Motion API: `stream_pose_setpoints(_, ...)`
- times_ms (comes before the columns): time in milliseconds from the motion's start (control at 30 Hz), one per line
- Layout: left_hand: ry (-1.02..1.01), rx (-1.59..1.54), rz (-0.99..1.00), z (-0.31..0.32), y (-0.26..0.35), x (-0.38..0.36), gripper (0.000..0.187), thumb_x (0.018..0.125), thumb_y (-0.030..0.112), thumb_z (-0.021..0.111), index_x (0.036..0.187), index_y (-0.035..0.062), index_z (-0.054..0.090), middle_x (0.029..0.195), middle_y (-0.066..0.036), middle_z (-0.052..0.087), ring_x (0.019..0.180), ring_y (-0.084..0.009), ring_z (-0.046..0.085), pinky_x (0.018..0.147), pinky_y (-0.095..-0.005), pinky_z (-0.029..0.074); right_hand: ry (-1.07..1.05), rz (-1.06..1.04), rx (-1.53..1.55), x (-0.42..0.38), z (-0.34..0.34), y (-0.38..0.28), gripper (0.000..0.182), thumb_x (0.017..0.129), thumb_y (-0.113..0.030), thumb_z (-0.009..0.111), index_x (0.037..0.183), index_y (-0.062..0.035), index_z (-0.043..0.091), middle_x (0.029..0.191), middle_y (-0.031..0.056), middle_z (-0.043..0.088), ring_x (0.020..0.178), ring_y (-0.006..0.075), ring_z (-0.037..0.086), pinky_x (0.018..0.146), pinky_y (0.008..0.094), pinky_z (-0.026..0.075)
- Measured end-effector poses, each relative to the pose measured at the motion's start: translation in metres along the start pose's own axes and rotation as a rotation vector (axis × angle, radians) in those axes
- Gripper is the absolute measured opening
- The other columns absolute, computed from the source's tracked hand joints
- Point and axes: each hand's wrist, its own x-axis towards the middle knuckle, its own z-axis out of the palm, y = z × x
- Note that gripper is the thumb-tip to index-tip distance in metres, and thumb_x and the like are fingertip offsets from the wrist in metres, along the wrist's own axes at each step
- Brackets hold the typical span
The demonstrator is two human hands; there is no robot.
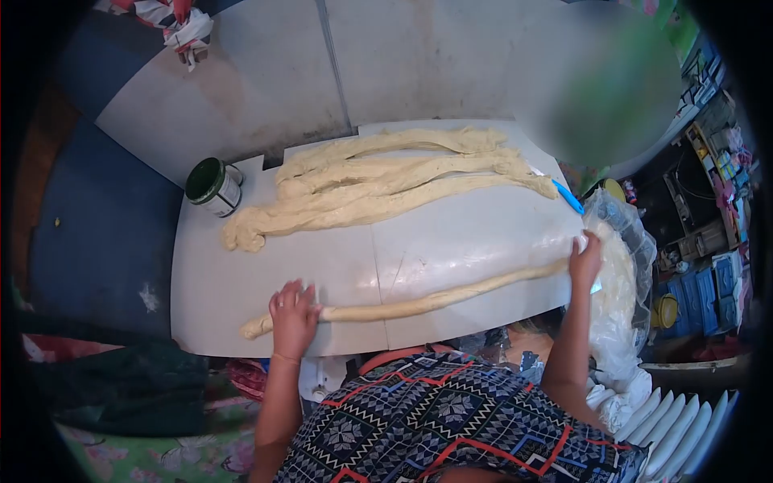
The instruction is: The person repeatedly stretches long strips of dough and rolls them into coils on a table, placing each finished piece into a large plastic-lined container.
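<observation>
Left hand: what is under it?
Under the left hand runs the thin dough rope, showing on both sides; the stretch directly beneath is covered, so its shape there is hidden.

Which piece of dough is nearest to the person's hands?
The slender rope along the near table edge, with the left hand over it and right hand by its end; the thicker strips lie farther back.

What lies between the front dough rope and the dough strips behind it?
Bare white tabletop, the head view shows, from the dough rope to the dough strips; only the left hand overlaps its near edge.
</observation>
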Motion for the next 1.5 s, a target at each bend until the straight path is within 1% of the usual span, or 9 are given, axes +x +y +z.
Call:
stream_pose_setpoints(100, 0.058, -0.135, 0.005, 0.015, 0.026, -0.035, 0.06, 0.085, 0.04, 0.063, 0.135, 0.0102, 0.05, 0.143, -0.018, 0.041, 0.135, -0.0374, 0.033, 0.112, -0.0555, 0.016, -0.449, -0.141, 0.541, -0.085, -0.003, -0.092, 0.051, 0.084, -0.012, 0.065, 0.132, -0.0069, 0.049, 0.135, 0.0193, 0.048, 0.129, 0.0379, 0.041, 0.109, 0.0446, 0.032)
stream_pose_setpoints(200, -0.073, -0.066, 0.115, 0.02, 0.035, -0.024, 0.065, 0.087, 0.044, 0.058, 0.142, 0.0137, 0.042, 0.149, -0.019, 0.033, 0.14, -0.0388, 0.026, 0.113, -0.0564, 0.013, -1.123, -1.018, 0.164, -0.152, -0.025, -0.199, 0.07, 0.087, -0.043, 0.058, 0.147, -0.0164, 0.033, 0.155, 0.0135, 0.025, 0.144, 0.0326, 0.019, 0.112, 0.0642, 0.007)
stream_pose_setpoints(433, 0.312, 0.257, -0.168, 0.044, -0.059, 0.127, 0.067, 0.091, 0.044, 0.054, 0.145, 0.009, 0.037, 0.157, -0.019, 0.015, 0.144, -0.0381, 0.013, 0.113, -0.056, 0.011, -0.129, -0.63, 0.054, -0.064, 0.131, -0.269, 0.072, 0.09, -0.057, 0.045, 0.148, -0.0162, 0.03, 0.156, 0.0162, 0.019, 0.143, 0.0337, 0.022, 0.108, 0.0688, 0.008)
stream_pose_setpoints(567, 0.046, -0.074, -0.188, -0.009, -0.056, 0.1, 0.069, 0.087, 0.039, 0.062, 0.142, 0.0055, 0.039, 0.152, -0.021, 0.026, 0.142, -0.0371, 0.021, 0.113, -0.0527, 0.015, -0.678, -0.395, 0.183, -0.008, 0.069, -0.212, 0.082, 0.085, -0.067, 0.048, 0.148, -0.0171, 0.031, 0.154, 0.0137, 0.026, 0.143, 0.0326, 0.023, 0.11, 0.0662, 0.008)
stream_pose_setpoints(800, -0.15, -0.055, -0.154, 0.0, -0.047, 0.034, 0.05, 0.072, 0.003, 0.069, 0.118, 0.0028, 0.051, 0.109, -0.019, 0.059, 0.096, -0.0324, 0.056, 0.091, -0.04, 0.041, -0.63, -0.606, 0.364, -0.058, 0.044, -0.045, 0.04, 0.076, -0.04, 0.074, 0.101, -0.0127, 0.057, 0.132, 0.0081, 0.053, 0.13, 0.0275, 0.043, 0.111, 0.0639, 0.012)
stream_pose_setpoints(1000, -0.124, -0.368, -0.107, -0.042, 0.145, 0.056, 0.06, 0.07, -0.003, 0.063, 0.124, 0.0052, 0.039, 0.08, -0.01, 0.055, 0.075, -0.0191, 0.056, 0.072, -0.0329, 0.048, -0.736, -0.468, 0.77, -0.054, 0.0, -0.025, 0.026, 0.081, -0.021, 0.07, 0.1, -0.012, 0.054, 0.088, 0.0098, 0.061, 0.093, 0.0309, 0.06, 0.103, 0.0556, 0.028)
stream_pose_setpoints(1167, -0.823, -0.28, 0.786, -0.025, 0.345, 0.1, 0.057, 0.07, 0.008, 0.069, 0.123, 0.0076, 0.047, 0.089, -0.013, 0.064, 0.077, -0.0278, 0.063, 0.073, -0.0371, 0.049, -1.059, -0.501, 0.994, -0.073, -0.108, 0.025, 0.027, 0.082, -0.016, 0.067, 0.104, -0.0084, 0.052, 0.092, 0.016, 0.061, 0.091, 0.0381, 0.06, 0.078, 0.0469, 0.045)
stream_pose_setpoints(1367, -1.645, -0.016, 1.149, 0.029, 0.562, 0.145, 0.052, 0.072, 0.019, 0.075, 0.119, 0.0118, 0.053, 0.101, -0.012, 0.065, 0.09, -0.0291, 0.063, 0.08, -0.0374, 0.048, -1.099, -0.429, 1.078, -0.048, -0.186, 0.162, 0.033, 0.081, -0.013, 0.069, 0.107, -0.0062, 0.051, 0.101, 0.0138, 0.063, 0.096, 0.0308, 0.061, 0.082, 0.0396, 0.047)
stream_pose_setpoints(1500, -1.173, -0.079, 1.559, 0.061, 0.733, 0.184, 0.08, 0.072, 0.021, 0.075, 0.141, 0.009, 0.038, 0.12, -0.016, 0.059, 0.107, -0.0305, 0.06, 0.092, -0.038, 0.046, -0.769, 0.214, 0.802, 0.028, -0.23, 0.298, 0.033, 0.08, -0.01, 0.071, 0.11, -0.0053, 0.059, 0.11, 0.0091, 0.059, 0.105, 0.0222, 0.055, 0.089, 0.0359, 0.047)
